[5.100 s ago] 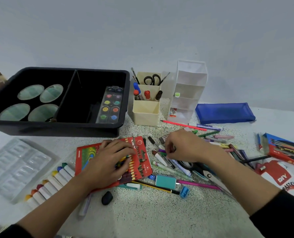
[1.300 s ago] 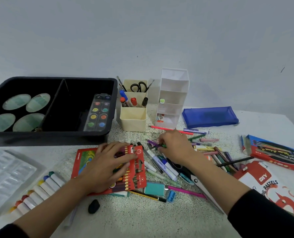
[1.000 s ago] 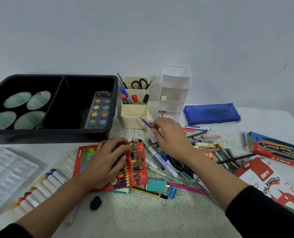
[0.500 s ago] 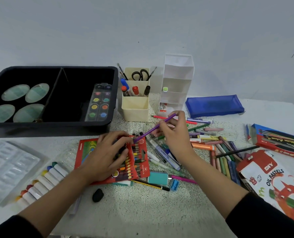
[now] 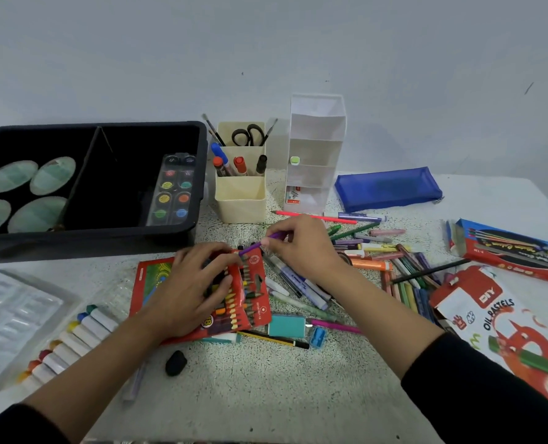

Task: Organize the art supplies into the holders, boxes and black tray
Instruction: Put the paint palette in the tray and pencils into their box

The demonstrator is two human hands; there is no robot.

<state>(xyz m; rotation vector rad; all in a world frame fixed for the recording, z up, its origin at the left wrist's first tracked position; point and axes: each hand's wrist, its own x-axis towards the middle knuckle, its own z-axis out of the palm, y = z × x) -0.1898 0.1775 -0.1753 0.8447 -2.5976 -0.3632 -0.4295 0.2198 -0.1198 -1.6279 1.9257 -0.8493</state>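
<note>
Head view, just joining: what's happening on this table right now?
A person is partway through sorting art supplies. The right grip pinches a purple pencil, its tip at the top edge of the red pencil box, which the left grip presses flat on the table. Many loose pens and crayons lie to the right. The black tray holds a paint set, and the cream holder has scissors and markers in it.

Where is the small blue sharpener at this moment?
In the head view, the blue sharpener lies near the middle of the table, just right of the teal eraser, below the pink pen.
</note>
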